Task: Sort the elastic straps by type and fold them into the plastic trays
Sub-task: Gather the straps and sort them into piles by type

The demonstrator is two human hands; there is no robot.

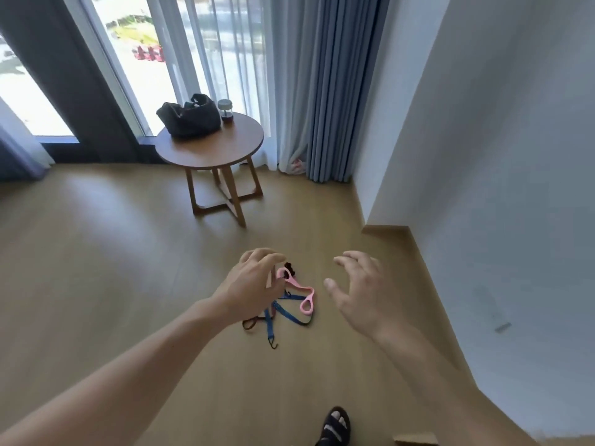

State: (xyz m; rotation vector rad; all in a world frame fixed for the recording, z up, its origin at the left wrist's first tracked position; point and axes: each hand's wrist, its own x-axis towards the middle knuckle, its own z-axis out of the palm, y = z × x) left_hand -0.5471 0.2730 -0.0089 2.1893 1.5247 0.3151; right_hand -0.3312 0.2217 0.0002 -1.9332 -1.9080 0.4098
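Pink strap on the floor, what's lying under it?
Blue straps seem to cross beneath the pink strap. The left hand blocks its far end, so anything under there is hidden.

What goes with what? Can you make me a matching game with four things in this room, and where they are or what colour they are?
Things:
1. figure-eight strap
2. hooked strap
3. bag
4. sandal

Clues:
A. on the round table
B. pink
C. near the picture's bottom edge
D. blue

Right pairs: 1-B, 2-D, 3-A, 4-C.
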